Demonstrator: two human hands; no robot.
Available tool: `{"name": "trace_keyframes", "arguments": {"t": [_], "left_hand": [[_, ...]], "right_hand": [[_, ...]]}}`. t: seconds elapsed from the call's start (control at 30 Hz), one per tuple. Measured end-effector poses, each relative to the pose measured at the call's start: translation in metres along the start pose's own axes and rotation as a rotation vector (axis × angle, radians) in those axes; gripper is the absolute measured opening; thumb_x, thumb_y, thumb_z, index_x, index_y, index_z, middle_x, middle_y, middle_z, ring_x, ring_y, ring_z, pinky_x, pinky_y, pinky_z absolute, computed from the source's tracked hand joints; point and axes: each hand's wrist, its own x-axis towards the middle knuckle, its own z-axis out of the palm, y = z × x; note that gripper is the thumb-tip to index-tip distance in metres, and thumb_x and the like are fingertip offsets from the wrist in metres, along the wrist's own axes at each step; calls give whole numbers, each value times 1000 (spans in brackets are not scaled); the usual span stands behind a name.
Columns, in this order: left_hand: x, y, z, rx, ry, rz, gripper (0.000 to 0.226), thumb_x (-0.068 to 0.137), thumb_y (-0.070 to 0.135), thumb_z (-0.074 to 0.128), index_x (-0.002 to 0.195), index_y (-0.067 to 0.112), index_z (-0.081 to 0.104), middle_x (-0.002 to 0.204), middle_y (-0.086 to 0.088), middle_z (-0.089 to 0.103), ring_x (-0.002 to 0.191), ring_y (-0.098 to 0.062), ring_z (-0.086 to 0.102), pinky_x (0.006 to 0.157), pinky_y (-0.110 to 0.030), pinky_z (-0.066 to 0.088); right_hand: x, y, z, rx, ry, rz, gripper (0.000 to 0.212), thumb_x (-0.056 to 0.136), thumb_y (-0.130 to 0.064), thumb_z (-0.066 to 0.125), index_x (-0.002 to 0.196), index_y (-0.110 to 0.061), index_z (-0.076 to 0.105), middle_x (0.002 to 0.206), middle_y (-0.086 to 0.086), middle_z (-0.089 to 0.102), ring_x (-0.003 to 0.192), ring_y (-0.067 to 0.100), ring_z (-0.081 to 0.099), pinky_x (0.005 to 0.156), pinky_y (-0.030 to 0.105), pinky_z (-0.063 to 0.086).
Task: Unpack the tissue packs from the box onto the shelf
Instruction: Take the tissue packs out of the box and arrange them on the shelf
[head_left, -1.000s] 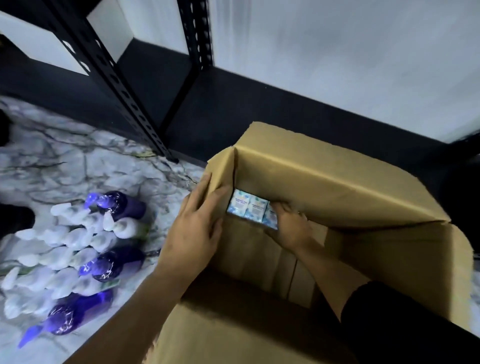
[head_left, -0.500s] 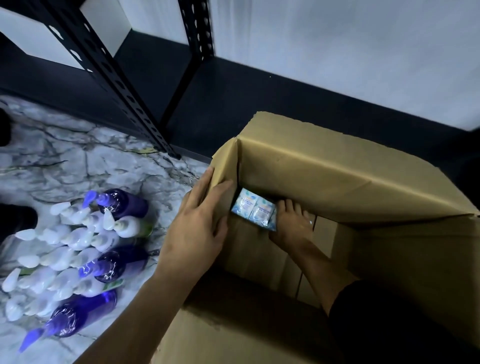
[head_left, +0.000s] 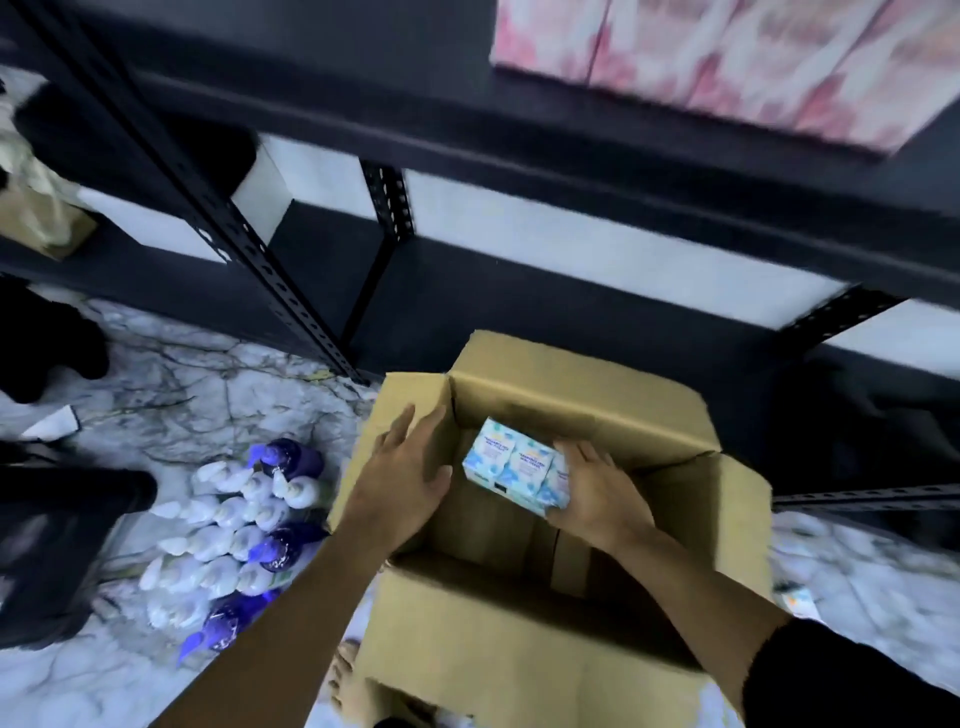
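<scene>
An open cardboard box (head_left: 582, 400) stands on the floor in front of a black metal shelf (head_left: 519, 130). My right hand (head_left: 597, 493) grips a blue-and-white bundle of tissue packs (head_left: 511, 465) by its right end, lifted up near the box's opening. My left hand (head_left: 410, 467) hovers at the box's left flap with straight fingers, just left of the bundle and holding nothing. Pink tissue packs (head_left: 727, 57) lie on the upper shelf board, blurred.
Several white and purple pump bottles (head_left: 234, 525) lie on the marble floor left of the box. A slotted black shelf post (head_left: 249, 249) runs diagonally down to the floor. A dark object (head_left: 52, 551) sits at far left. My bare foot (head_left: 345, 680) is beside the box's near corner.
My right hand has raised the tissue bundle from the box's bottom towards the opening. My left hand has come off the flap edge. The view has tilted up, showing the shelf with pink packs.
</scene>
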Motion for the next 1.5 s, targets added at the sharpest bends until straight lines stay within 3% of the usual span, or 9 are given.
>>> {"name": "trace_keyframes", "arguments": {"t": [0.1, 0.23, 0.47, 0.57, 0.77, 1.0, 1.23, 1.4, 1.5], "left_hand": [[-32, 45, -38, -62, 19, 18, 70, 90, 32, 62, 150, 37, 27, 160, 2, 24, 147, -21, 19, 116, -41, 28], [-66, 105, -85, -56, -91, 162, 81, 83, 32, 72, 149, 40, 26, 158, 12, 22, 142, -4, 19, 114, -30, 26], [-105, 208, -160, 154, -124, 374, 111, 67, 42, 83, 153, 35, 13, 158, 11, 14, 142, -14, 22, 112, -41, 35], [-115, 246, -187, 159, -107, 456, 103, 73, 34, 80, 152, 32, 16, 153, 10, 22, 137, -11, 30, 107, -38, 40], [-126, 322, -231, 78, 4, 643, 77, 69, 30, 83, 134, 18, 45, 132, 5, 45, 120, -8, 44, 100, -29, 43], [-106, 375, -255, 69, 18, 874, 62, 71, 28, 78, 127, 19, 52, 125, 4, 52, 116, -6, 47, 96, -17, 39], [-71, 396, -254, 33, 6, 997, 63, 73, 26, 77, 130, 24, 50, 131, 9, 48, 125, -2, 43, 102, -16, 37], [-52, 396, -248, 36, 30, 978, 71, 73, 23, 78, 136, 27, 44, 140, 12, 41, 129, 6, 34, 105, -11, 31], [-39, 394, -241, 41, 60, 961, 78, 75, 22, 78, 141, 32, 38, 146, 15, 35, 133, 5, 32, 108, -17, 34]], "right_hand": [[-47, -12, -65, 27, 30, -27, 89, 73, -44, 75, 149, -24, 33, 143, -1, 44, 129, 23, 46, 104, 40, 44], [-108, -29, -150, 54, 82, -96, 84, 74, -43, 76, 147, -28, 35, 141, -6, 43, 127, 19, 44, 102, 39, 43], [-191, -40, -274, 8, 193, -224, 88, 74, -48, 73, 149, -26, 34, 139, -4, 43, 124, 17, 41, 103, 39, 41], [-219, -34, -317, -7, 237, -234, 87, 74, -50, 71, 149, -25, 36, 136, -6, 45, 120, 16, 42, 100, 40, 41], [-259, -25, -378, 32, 298, -202, 95, 77, -49, 75, 155, -24, 27, 142, -5, 37, 128, 18, 37, 109, 40, 36], [-257, -12, -432, 195, 214, -75, 95, 71, -69, 72, 149, -30, 37, 134, -8, 45, 127, 16, 43, 105, 42, 42], [-226, 7, -486, 409, -75, 95, 82, 85, -49, 73, 153, -23, 35, 153, -5, 43, 136, 14, 45, 104, 24, 35], [-208, 19, -504, 415, -73, 117, 80, 79, -51, 79, 147, -25, 47, 146, -3, 51, 129, 18, 52, 110, 40, 42], [-201, 24, -510, 418, -19, 107, 68, 75, -51, 81, 135, -35, 55, 134, -4, 57, 117, 17, 58, 103, 39, 47]]}}
